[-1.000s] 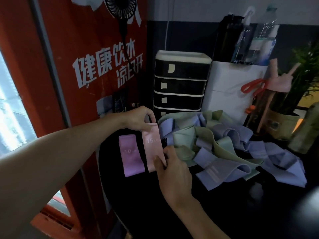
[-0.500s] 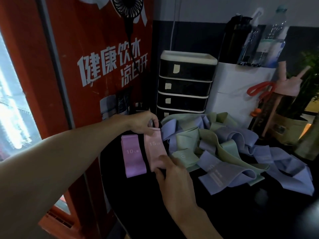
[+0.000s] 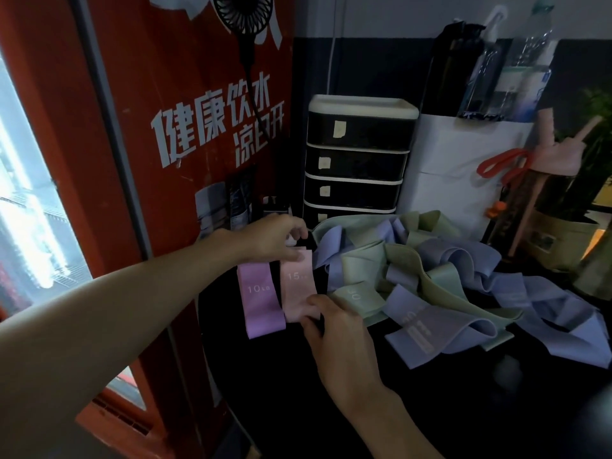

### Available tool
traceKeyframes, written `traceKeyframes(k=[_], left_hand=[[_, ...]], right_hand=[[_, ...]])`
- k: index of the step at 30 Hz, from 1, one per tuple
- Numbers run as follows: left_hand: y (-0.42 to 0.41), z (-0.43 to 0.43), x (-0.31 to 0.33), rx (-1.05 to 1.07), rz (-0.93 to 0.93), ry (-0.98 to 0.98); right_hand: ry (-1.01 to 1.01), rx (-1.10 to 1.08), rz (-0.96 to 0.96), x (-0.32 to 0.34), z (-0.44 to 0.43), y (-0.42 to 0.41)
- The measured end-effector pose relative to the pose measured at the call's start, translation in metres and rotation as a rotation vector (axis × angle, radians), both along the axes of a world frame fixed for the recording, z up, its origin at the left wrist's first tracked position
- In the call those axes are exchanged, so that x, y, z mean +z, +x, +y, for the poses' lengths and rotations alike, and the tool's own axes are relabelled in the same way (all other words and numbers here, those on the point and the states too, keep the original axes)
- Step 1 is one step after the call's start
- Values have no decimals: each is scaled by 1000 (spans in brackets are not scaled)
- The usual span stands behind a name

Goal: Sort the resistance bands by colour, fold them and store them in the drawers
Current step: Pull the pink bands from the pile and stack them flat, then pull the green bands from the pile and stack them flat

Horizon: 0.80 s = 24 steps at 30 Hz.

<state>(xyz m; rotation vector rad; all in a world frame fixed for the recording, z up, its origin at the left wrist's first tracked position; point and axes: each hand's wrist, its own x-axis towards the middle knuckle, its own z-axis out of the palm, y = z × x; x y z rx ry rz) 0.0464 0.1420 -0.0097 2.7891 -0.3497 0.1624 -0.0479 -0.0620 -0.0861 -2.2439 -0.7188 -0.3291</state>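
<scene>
dark tabletop (image 3: pixel 331 409) against a red drinks-cooler panel (image 3: pixel 165 127), dim light. pink band (image 3: pixel 297 286) marked 15 lies flat on the tabletop, touching the purple band (image 3: pixel 260 301) (10 lb) on its left. left hand (image 3: pixel 275 238) pinches the pink band's far end, thumb and fingers closed on it. right hand (image 3: pixel 334 332) pinches its near end, fingertips clamped on the corner. loose pile of green and lilac bands (image 3: pixel 430 286) just to the right. black drawer unit (image 3: pixel 357 160) stands behind the pile, drawers all pushed in, white box (image 3: pixel 463 167) beside it.
</scene>
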Motion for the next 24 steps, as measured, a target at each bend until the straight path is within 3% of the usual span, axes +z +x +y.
traceKeyframes(k=[4, 9, 15, 18, 21, 24], left_hand=[[-30, -15, 5, -137, -170, 131], [-44, -14, -11, -168, 122, 142], [-40, -15, -8, -109, 175, 170], [-41, -17, -8, -78, 189, 218], [-41, -23, -7, -104, 195, 265], [-44, -29, -3, -113, 186, 260]], right_hand=[[-13, 13, -2, -1, -1, 1], [0, 29, -10, 1, -3, -2], [12, 46, 13, 7, -9, -9], [-151, 6, -25, 11, -25, -13], [-349, -137, -237, 13, -53, -14], [-409, -227, -238, 8, -81, -12]])
